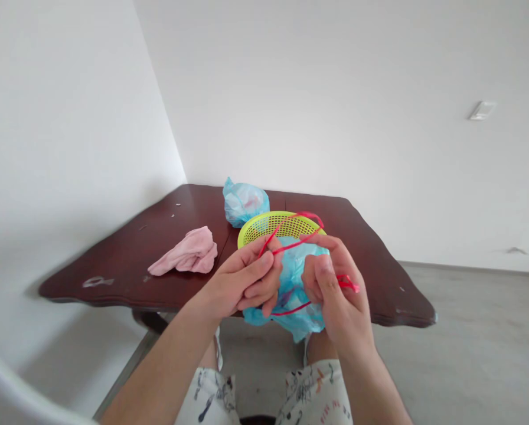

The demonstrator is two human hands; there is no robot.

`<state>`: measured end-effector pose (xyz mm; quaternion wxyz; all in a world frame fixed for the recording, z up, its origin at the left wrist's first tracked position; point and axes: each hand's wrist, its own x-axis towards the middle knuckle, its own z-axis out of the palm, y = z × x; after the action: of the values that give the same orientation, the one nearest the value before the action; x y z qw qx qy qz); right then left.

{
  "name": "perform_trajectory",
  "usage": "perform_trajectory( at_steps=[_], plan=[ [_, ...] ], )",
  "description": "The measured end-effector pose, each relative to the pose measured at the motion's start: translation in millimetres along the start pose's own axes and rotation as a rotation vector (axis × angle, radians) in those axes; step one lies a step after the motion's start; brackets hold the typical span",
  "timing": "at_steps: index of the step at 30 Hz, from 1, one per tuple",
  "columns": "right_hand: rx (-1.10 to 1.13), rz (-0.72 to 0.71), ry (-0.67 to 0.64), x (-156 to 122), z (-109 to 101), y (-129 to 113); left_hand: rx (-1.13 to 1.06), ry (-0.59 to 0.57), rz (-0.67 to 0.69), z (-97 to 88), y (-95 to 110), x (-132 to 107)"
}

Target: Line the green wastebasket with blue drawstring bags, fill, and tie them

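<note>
A red ribbon (297, 243) loops up between my two hands. My left hand (255, 274) is closed, pinching the ribbon between thumb and fingers. On the other side, my right hand (335, 277) is closed too, with more of the ribbon bunched and sticking out behind its thumb. Below and behind both hands is a light blue plastic bag (295, 316) at the table's front edge; a strand of ribbon crosses it. Partly behind the bag and my hands stands a yellow-green mesh basket (251, 229).
A dark red-brown wooden table (131, 260) stands against white walls. On it, a pink cloth (189, 251) lies crumpled at the left, and a second, filled blue plastic bag (244, 203) sits behind the basket. My legs in patterned shorts (315, 392) are below the table's front edge.
</note>
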<state>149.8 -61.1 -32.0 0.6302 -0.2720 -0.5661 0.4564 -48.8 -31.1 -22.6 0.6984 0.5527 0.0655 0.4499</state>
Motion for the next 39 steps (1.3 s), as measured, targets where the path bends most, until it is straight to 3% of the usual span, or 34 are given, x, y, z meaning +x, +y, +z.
perform_trajectory(
  at_steps=[2, 5, 7, 9, 14, 19, 21, 26, 30, 32, 36, 38, 39],
  plan=[
    [-0.007, 0.012, 0.012, -2, 4, 2, 0.080, 0.057, 0.001, 2.5, -2, -1],
    [-0.058, 0.003, 0.023, -2, 10, -1, 0.457, 0.118, -0.054, 11.0, -3, -3],
    [-0.135, -0.030, 0.047, 0, 12, -4, 0.718, 0.117, -0.058, 17.4, -2, -3],
    [-0.200, -0.054, 0.073, 3, 12, -5, 0.833, 0.084, -0.039, 22.0, 0, -3],
    [-0.070, -0.009, 0.147, 7, 0, -3, 0.776, 0.039, -0.100, 19.3, 1, -3],
    [0.311, 0.202, -0.194, 17, -16, -20, 0.637, 0.097, -0.093, 4.5, -11, -3],
    [0.361, 0.214, -0.225, 21, -23, -27, 0.598, 0.102, -0.068, -0.7, -16, -3],
    [0.469, 0.168, -0.145, 26, -38, -31, 0.629, 0.063, -0.126, -5.6, -18, -2],
    [0.428, 0.168, -0.101, 30, -37, -26, 0.589, 0.004, -0.173, -4.6, -18, -1],
    [0.330, 0.126, -0.012, 31, -30, -22, 0.505, 0.061, -0.185, -3.2, -19, 2],
    [0.080, -0.036, 0.263, 25, -14, -10, 0.343, 0.300, -0.129, 2.8, -20, 12],
    [-0.045, -0.137, 0.313, 19, -7, -8, 0.344, 0.386, -0.099, 7.6, -19, 16],
    [-0.112, -0.175, 0.279, 15, -4, -9, 0.387, 0.414, -0.083, 10.3, -19, 17]
  ],
)
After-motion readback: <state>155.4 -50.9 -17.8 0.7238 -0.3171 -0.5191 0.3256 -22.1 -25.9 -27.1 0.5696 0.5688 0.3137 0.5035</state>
